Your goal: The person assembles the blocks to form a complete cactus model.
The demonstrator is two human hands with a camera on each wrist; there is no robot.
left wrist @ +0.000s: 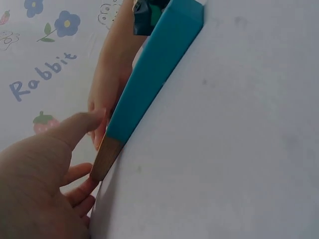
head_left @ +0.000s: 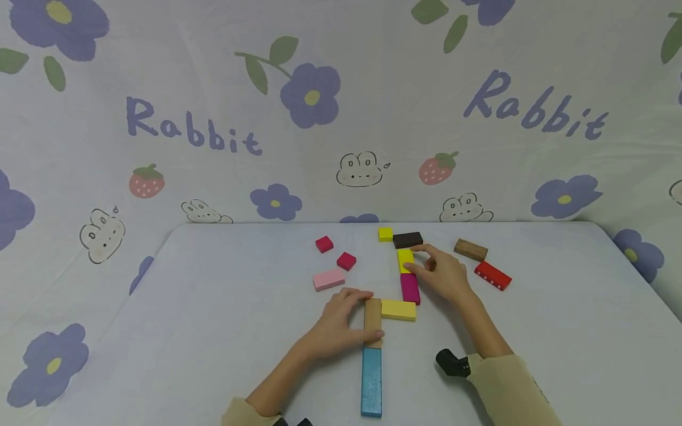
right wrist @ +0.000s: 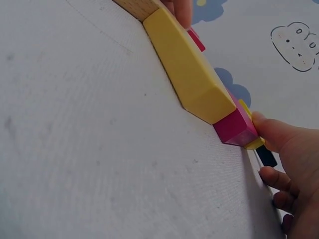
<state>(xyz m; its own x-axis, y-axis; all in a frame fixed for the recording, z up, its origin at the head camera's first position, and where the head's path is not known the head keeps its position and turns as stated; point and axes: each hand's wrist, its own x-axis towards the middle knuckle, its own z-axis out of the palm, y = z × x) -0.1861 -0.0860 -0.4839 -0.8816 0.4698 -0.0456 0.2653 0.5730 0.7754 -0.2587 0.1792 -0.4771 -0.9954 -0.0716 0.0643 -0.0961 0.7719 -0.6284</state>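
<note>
In the head view my left hand (head_left: 334, 328) pinches a wooden block (head_left: 373, 316) lengthwise, thumb at its near end and fingers at its far end. A blue block (head_left: 372, 381) touches the near end of that block; a pale yellow block (head_left: 398, 310) extends right from its far end. My right hand (head_left: 441, 272) has thumb and index finger at a bright yellow block (head_left: 405, 260), which meets a magenta block (head_left: 410, 289). The right wrist view shows the magenta block (right wrist: 236, 125) against the pale yellow block (right wrist: 187, 69).
Beyond my right hand lie a black block (head_left: 408, 239) and a small yellow block (head_left: 385, 235). Two small red blocks (head_left: 324, 244) and a pink block (head_left: 328, 280) are at the left. On the right are a brown block (head_left: 471, 249) and a dotted red block (head_left: 492, 276).
</note>
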